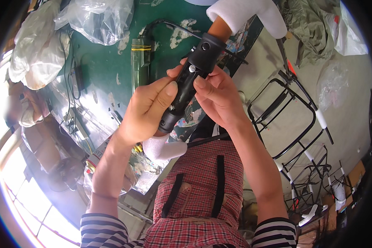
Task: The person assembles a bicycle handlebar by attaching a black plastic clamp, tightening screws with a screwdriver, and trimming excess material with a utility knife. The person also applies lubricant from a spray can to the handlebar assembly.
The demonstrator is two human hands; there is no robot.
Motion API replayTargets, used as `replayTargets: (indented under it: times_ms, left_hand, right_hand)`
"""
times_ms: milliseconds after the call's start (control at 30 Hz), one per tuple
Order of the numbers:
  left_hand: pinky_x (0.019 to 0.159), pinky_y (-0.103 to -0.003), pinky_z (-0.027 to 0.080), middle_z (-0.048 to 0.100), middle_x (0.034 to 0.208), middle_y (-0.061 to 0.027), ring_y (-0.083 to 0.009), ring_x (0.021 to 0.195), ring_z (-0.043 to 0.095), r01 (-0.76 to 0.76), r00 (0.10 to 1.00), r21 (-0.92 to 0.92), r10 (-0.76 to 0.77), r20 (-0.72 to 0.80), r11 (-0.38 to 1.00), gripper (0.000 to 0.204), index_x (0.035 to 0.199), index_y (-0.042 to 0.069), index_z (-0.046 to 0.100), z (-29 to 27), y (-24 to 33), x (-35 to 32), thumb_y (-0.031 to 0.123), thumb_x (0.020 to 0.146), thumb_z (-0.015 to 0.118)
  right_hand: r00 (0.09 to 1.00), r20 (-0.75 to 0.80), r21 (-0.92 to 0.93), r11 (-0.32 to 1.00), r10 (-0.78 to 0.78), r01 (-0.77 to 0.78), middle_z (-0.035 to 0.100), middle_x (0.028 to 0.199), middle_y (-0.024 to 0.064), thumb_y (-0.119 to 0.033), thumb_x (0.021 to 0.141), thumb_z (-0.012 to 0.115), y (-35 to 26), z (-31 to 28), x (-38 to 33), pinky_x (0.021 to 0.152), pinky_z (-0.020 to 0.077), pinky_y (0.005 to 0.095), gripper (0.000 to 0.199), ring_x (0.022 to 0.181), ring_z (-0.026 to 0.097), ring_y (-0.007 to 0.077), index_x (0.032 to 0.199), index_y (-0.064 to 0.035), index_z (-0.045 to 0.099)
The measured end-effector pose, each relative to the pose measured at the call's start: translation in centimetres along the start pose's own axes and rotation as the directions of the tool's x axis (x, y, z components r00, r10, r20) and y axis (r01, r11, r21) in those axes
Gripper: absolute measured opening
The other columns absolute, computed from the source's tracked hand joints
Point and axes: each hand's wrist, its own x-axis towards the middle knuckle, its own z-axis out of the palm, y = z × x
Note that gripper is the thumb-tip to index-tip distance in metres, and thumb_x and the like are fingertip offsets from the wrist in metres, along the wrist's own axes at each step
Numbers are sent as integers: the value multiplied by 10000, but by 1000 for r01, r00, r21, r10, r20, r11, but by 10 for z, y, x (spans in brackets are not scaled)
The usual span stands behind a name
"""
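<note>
A black tubular bracket [185,89] with silver bolt-like studs is held slantwise in front of me, over the edge of the green table. My left hand [148,108] is closed round its lower left side, thumb on top. On its right side, my right hand [220,96] grips it near the middle, the thumb pressed beside a stud. Brown tube [220,29] shows at the upper end. White foam padding [248,14] covers the piece beyond it, and more white foam [163,149] hangs below the lower end. My fingers hide part of the bracket.
A green tool [141,68] with yellow bands and a black cord lies on the worn green table [99,62]. Clear plastic bags [97,18] are at the back left. Black metal frames [283,111] stand on the floor at right. Another person [29,109] is at far left.
</note>
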Motion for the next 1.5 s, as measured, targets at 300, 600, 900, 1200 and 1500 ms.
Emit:
replayTargets:
  times_ms: [300, 600, 900, 1200, 1500]
  left_hand:
    - [632, -235, 478, 686, 848, -58, -90, 701, 588, 9, 991, -303, 33, 133, 953, 437, 1069, -48, 640, 0, -14, 10, 318, 1072, 401]
    - [837, -286, 501, 666, 1021, -116, -135, 909, 612, 96, 993, -339, -111, -27, 936, 545, 1290, -53, 547, -3, -6, -20, 417, 1058, 398]
    - [736, -327, 513, 626, 877, -136, -229, 790, 650, 58, 984, 344, 5, -178, 937, 560, 1220, -43, 535, 18, -3, -64, 111, 761, 816]
    - [675, -319, 520, 645, 832, -137, -224, 728, 659, 108, 979, 237, -62, -194, 966, 498, 1169, -30, 570, 18, -16, -67, 122, 765, 818]
    - [699, -315, 514, 631, 932, -120, -220, 779, 635, 42, 979, 216, 3, -202, 976, 553, 1185, -15, 566, 14, -11, -65, 99, 722, 847]
  right_hand:
    - [968, -251, -224, 974, -26, -32, 688, 1108, 63, -231, 955, 651, -7, 26, -10, 630, 483, 239, 301, 847, 618, 87, 1169, -27, 593]
    - [993, -107, -99, 994, 39, -50, 646, 1202, 146, -157, 951, 646, -8, 17, -5, 903, 500, 329, 425, 1059, 625, 174, 1316, -7, 491]
    - [992, 117, 308, 948, 41, -76, 659, 1118, 148, -151, 921, 666, 11, 15, 19, 1039, 433, 456, 477, 1048, 625, 258, 1343, -18, 489]
    - [957, -279, -15, 996, 85, -93, 457, 655, -40, -237, 974, 595, 3, 52, 21, 950, 455, 411, 190, 571, 474, 102, 832, -130, 525]
    - [998, 56, 132, 991, 23, -31, 503, 631, -30, -202, 993, 561, 12, 28, 26, 998, 385, 409, 173, 540, 504, 113, 839, -136, 521]
